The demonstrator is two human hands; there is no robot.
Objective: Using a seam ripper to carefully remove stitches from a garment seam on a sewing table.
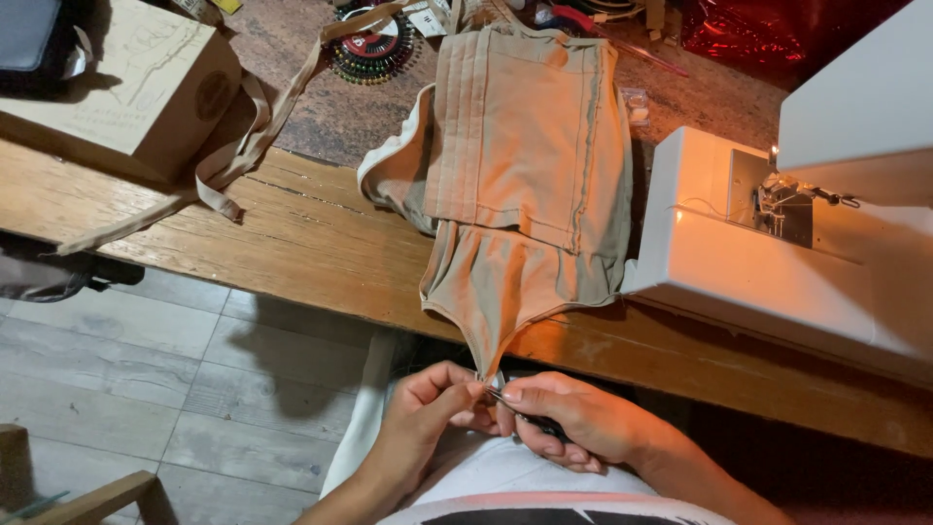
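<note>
We have the beige garment [520,185] lying across the wooden table [292,243], just left of the white sewing machine [768,253]. Its long axis runs from the far side of the table toward us, and its narrow lower end hangs over the near table edge, coming to a point right at our fingers.

Our left hand [428,403] pinches that tip between thumb and forefinger, fingers closed narrow on the fabric. Our right hand [573,418] meets it from the other side, fingers curled shut around a small dark tool [530,420] whose thin metal end touches the tip; what kind of tool it is we cannot tell. Both hands sit equally close to the tip, below the table edge and above our lap, so the garment lies up and away from the fingers.

Left of the garment, a beige strap [248,146] trails over the table toward a cardboard box [136,83]. Beyond the garment's far left corner sits a round pin wheel [374,49].
</note>
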